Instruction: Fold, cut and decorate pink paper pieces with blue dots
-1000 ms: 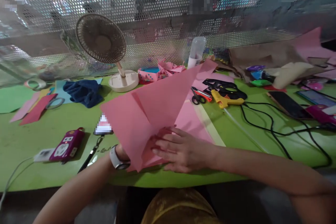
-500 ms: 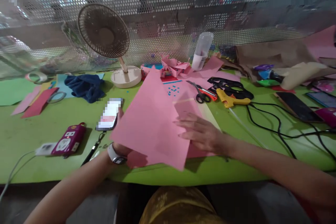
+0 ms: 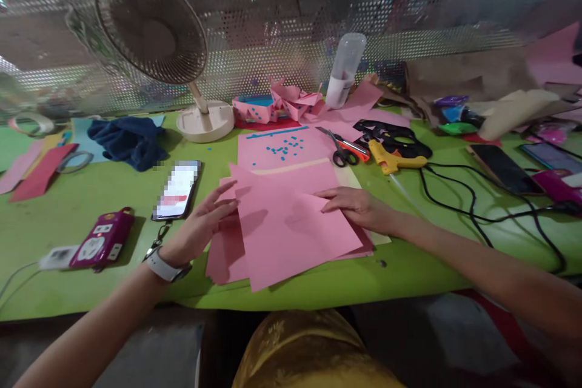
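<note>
A pink paper sheet [image 3: 291,230] lies flat on other pink sheets near the front edge of the green table [image 3: 73,206]. My left hand [image 3: 200,227], with a watch on the wrist, rests open at the sheet's left edge with fingers stretched out. On the right, my right hand [image 3: 357,206] lies flat on the sheet's upper right corner, fingers extended. Behind it lies another pink sheet [image 3: 282,148] with small blue dots on it.
A phone [image 3: 177,189] lies left of the paper, with a magenta power strip [image 3: 100,244] beyond it. A desk fan [image 3: 154,30], blue cloth [image 3: 130,140], folded pink paper boxes [image 3: 277,106], a glue bottle [image 3: 345,70], scissors [image 3: 341,150], a yellow glue gun [image 3: 391,160] and cables [image 3: 482,206] stand around.
The pink sheet was held up and tilted; now it lies flat on the table. My left hand came out from under it and both hands rest spread on it. The view has shifted.
</note>
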`<state>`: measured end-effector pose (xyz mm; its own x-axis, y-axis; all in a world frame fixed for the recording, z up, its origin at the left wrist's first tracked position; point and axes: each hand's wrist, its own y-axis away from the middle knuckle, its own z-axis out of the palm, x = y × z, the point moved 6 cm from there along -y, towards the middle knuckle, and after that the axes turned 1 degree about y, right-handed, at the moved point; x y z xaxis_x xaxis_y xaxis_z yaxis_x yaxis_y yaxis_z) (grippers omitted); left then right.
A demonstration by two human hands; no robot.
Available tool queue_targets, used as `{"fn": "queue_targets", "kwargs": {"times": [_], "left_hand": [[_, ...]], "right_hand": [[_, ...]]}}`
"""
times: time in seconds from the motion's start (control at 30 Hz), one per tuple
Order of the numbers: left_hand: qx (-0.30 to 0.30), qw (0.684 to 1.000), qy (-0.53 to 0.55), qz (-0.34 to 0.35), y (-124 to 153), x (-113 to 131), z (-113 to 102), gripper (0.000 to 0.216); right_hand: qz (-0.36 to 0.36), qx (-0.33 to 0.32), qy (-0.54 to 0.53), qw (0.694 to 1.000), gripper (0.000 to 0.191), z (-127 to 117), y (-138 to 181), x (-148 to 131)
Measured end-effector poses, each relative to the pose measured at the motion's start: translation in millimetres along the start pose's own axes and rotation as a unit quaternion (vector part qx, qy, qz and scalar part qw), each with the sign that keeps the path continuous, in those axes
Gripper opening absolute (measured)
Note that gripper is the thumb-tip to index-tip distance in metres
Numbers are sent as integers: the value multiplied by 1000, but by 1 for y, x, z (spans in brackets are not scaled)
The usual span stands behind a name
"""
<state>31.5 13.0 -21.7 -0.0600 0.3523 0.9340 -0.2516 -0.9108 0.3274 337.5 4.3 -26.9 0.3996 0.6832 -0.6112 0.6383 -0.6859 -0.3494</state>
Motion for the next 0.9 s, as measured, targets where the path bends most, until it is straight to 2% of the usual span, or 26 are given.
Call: {"fn": "queue_targets", "kwargs": {"times": [0.1, 0.27, 0.4, 0.43, 0.5, 0.57, 0.67, 0.73, 0.77, 0.83, 0.9], "left_hand": [[-42, 998, -40, 0, 1, 3, 11, 52], [-42, 996, -49, 58, 2, 13, 21, 59], [-53, 992, -49, 102, 2, 17, 35, 74], [-64, 992, -60, 93, 2, 16, 39, 79], [-92, 989, -97, 64, 2, 17, 49, 86], [-100, 983, -136, 70, 4, 28, 57, 85], [-80, 974, -132, 167, 11, 65, 68, 86], [-136, 966, -124, 181, 13, 82, 86, 87], [-172, 960, -128, 179, 13, 87, 95, 79], [-214, 947, -145, 189, 11, 91, 107, 48], [-189, 942, -149, 235, 6, 91, 105, 25]], "right_hand": [[39, 47, -65, 996, 24, -6, -2, 0], [82, 136, -166, 973, 18, -36, -16, -16], [43, 244, -183, 952, 13, -84, -38, -49], [25, 271, -178, 946, 14, -96, -43, -58], [-26, 283, -160, 945, 21, -116, -55, -78], [-69, 246, -148, 955, 28, -126, -66, -96], [-108, 154, -154, 970, 28, -122, -85, -120], [-120, 91, -181, 972, 25, -110, -98, -132], [-125, 57, -197, 971, 24, -102, -104, -136], [-140, -6, -203, 969, 20, -85, -114, -143], [-142, -19, -179, 973, 20, -76, -118, -141]]}}
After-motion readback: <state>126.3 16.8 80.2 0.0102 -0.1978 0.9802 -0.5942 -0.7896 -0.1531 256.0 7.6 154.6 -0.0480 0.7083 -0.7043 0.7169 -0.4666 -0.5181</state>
